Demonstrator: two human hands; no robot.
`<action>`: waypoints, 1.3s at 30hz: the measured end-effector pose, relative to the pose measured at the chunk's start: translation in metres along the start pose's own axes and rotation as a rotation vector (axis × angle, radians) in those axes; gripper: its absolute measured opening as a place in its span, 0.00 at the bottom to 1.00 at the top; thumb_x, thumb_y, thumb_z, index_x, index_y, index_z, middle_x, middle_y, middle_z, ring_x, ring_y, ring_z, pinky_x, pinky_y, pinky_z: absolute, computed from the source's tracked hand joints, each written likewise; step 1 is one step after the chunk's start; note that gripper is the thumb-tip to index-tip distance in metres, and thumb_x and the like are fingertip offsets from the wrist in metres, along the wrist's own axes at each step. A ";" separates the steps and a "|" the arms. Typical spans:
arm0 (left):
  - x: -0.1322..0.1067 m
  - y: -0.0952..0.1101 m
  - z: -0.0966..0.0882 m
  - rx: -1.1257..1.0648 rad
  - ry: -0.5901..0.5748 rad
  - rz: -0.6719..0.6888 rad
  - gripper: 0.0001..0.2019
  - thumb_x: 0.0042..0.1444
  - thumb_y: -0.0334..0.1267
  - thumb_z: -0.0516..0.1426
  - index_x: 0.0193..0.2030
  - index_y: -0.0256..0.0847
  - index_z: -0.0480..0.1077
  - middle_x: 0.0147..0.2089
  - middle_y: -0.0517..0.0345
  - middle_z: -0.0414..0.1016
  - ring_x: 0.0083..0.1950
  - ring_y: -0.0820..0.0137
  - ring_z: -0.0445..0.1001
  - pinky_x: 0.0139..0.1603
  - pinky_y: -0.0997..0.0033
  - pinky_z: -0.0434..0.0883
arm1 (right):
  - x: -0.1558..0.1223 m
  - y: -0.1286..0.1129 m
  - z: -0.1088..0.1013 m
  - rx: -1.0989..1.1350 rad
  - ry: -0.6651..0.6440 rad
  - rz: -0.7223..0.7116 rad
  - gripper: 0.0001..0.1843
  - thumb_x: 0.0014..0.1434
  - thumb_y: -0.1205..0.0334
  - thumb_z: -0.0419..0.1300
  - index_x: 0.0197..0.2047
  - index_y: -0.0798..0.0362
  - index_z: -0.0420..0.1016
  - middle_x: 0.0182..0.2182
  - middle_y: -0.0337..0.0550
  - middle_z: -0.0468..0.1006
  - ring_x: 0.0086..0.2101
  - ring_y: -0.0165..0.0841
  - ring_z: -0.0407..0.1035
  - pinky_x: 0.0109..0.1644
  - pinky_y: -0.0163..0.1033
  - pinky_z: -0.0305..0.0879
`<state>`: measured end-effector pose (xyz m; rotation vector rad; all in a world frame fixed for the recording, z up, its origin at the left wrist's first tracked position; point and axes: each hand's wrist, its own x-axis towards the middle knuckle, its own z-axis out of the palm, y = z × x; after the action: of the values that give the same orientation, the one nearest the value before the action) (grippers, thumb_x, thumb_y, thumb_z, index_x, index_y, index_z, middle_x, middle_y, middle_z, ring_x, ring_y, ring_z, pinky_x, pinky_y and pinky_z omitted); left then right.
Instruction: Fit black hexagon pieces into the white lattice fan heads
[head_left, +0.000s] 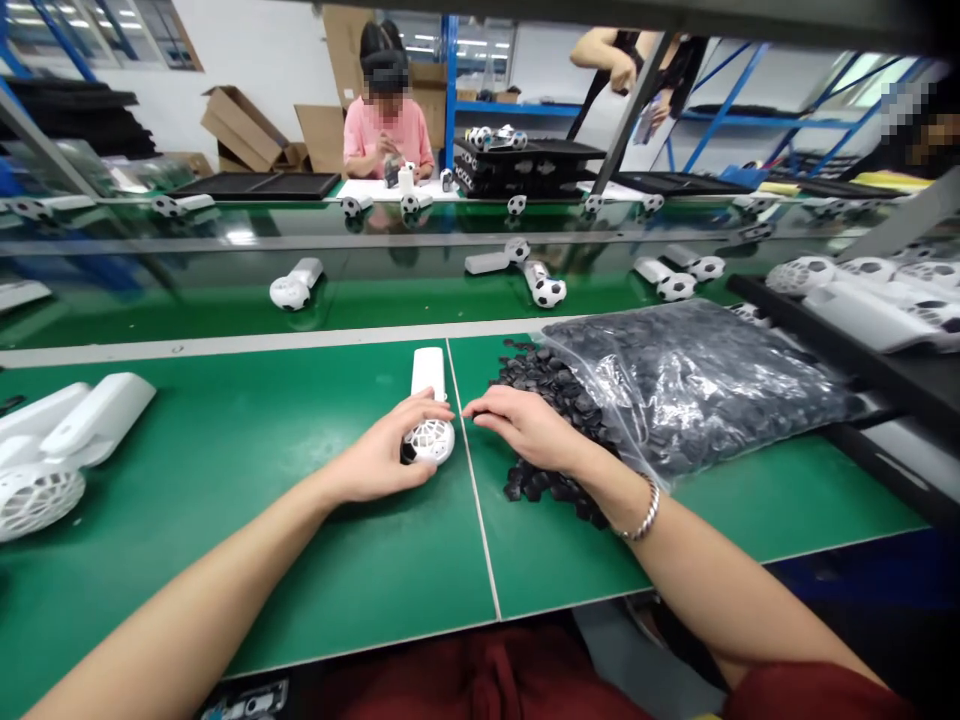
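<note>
A white handheld fan [428,400] lies on the green worktable [247,480], its round ball-patterned head toward me. My left hand [386,455] is curled round that head and holds it down. My right hand [525,425] rests just right of it on a loose pile of small black pieces [551,395], with its fingertips pinched together near the fan head. Whether a black piece is between those fingertips I cannot make out. A silver bracelet [643,510] sits on my right wrist.
A clear bag of black pieces [697,385] lies at right. Two white fans [52,440] lie at far left. More fans [296,283] ride the green conveyor behind. A dark tray of fans [870,295] stands at right. A person in pink [386,130] works opposite.
</note>
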<state>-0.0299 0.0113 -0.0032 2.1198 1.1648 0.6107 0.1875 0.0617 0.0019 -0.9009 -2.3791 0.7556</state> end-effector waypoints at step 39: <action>0.003 -0.003 0.010 -0.035 0.054 -0.029 0.19 0.52 0.42 0.56 0.50 0.44 0.60 0.58 0.51 0.60 0.64 0.59 0.54 0.64 0.53 0.52 | 0.011 0.036 -0.007 -0.303 0.191 0.308 0.06 0.55 0.61 0.58 0.33 0.54 0.73 0.32 0.42 0.73 0.35 0.31 0.65 0.40 0.37 0.60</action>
<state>-0.0235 0.0119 -0.0118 2.0652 1.2033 0.6747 0.2008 0.0944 -0.0135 -1.4209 -2.2458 0.3964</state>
